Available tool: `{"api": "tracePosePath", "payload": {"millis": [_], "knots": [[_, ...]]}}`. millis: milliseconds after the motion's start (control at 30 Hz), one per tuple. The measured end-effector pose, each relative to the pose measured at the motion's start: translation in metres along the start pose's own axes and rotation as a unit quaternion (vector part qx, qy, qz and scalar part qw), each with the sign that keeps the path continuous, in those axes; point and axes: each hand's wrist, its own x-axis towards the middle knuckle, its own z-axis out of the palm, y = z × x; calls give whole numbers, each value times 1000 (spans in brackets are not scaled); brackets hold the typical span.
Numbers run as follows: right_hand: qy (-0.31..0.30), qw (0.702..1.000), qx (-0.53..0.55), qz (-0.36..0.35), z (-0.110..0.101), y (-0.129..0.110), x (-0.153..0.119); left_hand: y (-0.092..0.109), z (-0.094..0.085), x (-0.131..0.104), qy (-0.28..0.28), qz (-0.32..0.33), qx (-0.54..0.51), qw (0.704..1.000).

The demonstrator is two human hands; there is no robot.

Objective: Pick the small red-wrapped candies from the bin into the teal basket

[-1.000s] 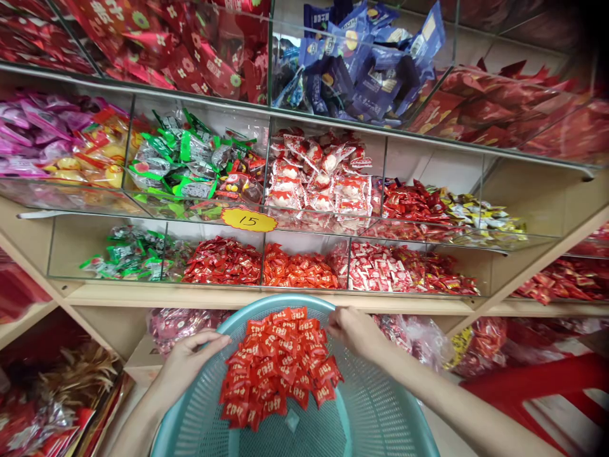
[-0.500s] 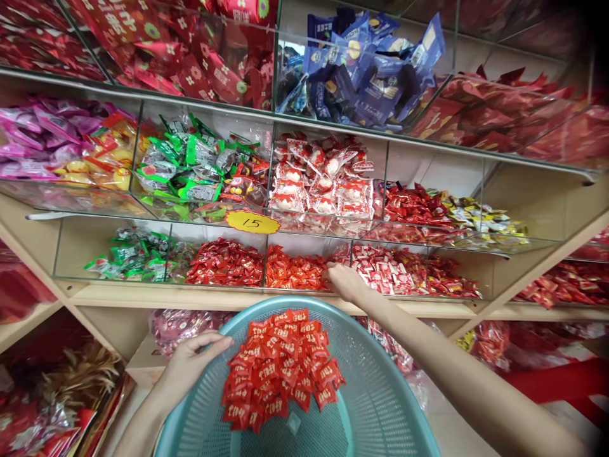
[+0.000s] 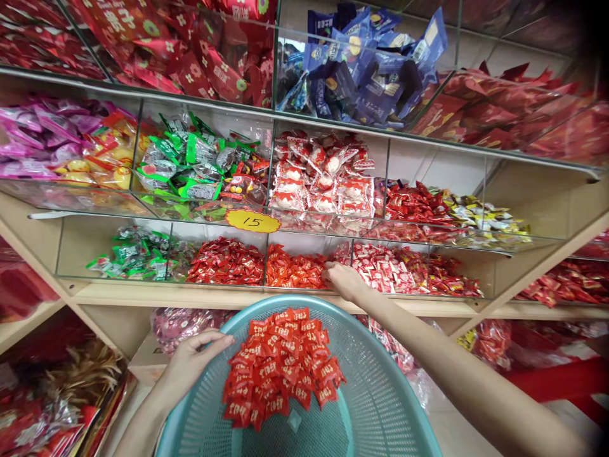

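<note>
A teal plastic basket (image 3: pixel 385 400) with mesh walls stands in front of me. In it lies a heap of red wrapped candies (image 3: pixel 280 368) with pale lettering. My left hand (image 3: pixel 197 358) is closed on the basket's left rim, thumb along the top. Reaching over the far rim, my right hand (image 3: pixel 345 280) is at the bottom shelf, at the right end of a glass compartment of orange-red wrapped candies (image 3: pixel 292 270). Its fingers are curled down behind the glass front; whatever they hold is hidden.
Pink-and-white candies (image 3: pixel 380 266) lie right of my right hand, dark red candies (image 3: pixel 226 261) further left. Above are glass shelves with red-and-white packets (image 3: pixel 323 174), green packets (image 3: pixel 200 158) and blue packets (image 3: pixel 366 70). A yellow price tag (image 3: pixel 253 221) hangs on the shelf edge.
Almost nothing differs. The view has shifted very slightly; both hands and the basket keep their places.
</note>
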Motion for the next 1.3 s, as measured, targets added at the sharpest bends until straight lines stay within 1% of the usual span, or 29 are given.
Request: {"api": "tracePosePath", "payload": {"millis": [200,333,467,567,633,700,767,867,1100,1200,1300], "knots": [[49,999,0,10,-3,0,-3,1,0,1,10,7,-7,1000],[96,994,13,43,-15,-2,-11,0,1,2,14,6,-15,1000],[155,985,44,61,-33,-8,-32,0,1,1,3,4,-19,1000],[166,981,84,54,-42,-17,-58,2,2,0,0,7,-26,1000],[149,982,112,37,-43,-25,-77,5,3,-1,0,8,-28,1000],[119,984,134,19,-39,-33,-94,7,2,-2,-7,12,-23,1000],[88,985,150,8,-30,-40,-109,8,2,-2,-16,15,-20,1000],[54,985,166,9,-15,-48,-124,9,1,-3,-15,12,-21,1000],[-20,984,176,20,17,-56,-136,6,1,-3,-12,24,-15,1000],[-41,975,217,11,28,-57,-137,6,1,-3,-18,29,-12,999],[-60,958,282,-3,32,-58,-136,6,0,-3,-16,38,-11,999]]}}
